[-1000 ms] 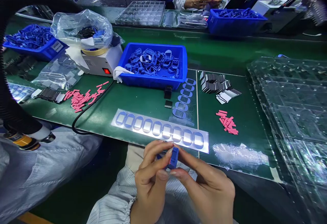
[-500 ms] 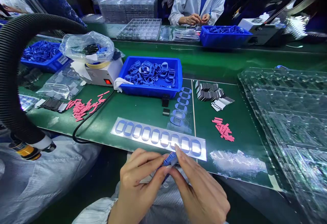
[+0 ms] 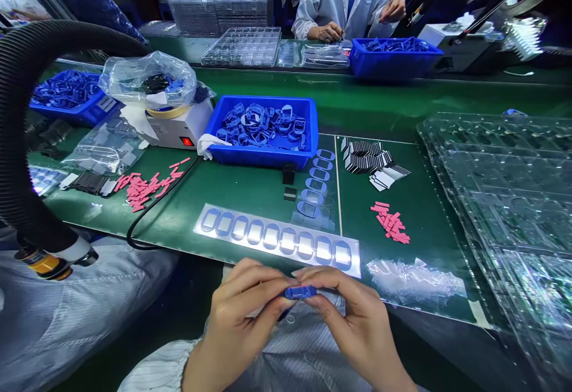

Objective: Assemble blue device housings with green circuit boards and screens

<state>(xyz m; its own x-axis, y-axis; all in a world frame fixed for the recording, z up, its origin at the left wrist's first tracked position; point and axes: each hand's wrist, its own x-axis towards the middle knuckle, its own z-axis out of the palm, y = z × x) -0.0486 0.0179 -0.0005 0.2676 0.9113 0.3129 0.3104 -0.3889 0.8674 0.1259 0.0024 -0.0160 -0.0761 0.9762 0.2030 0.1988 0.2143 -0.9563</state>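
A: Grip?
B: Closed. The left hand (image 3: 243, 326) and right hand (image 3: 357, 320) pinch a blue frame (image 3: 300, 292) at its ends, just off the bench edge, apparently leaving its face clear.
A: Beyond?
B: A strip of blue rings (image 3: 277, 240) lies within reach, a blue bin (image 3: 261, 156) behind it.

bright, pretty even light from overhead, barely any shadows. glare bounces off the foil strip (image 3: 277, 240), worse on the plastic trays (image 3: 500, 201) right of it. fisheye bends the edges hard, the background beyond the strip looks a bit soft, the blue frame (image 3: 300, 292) below it is sharp.
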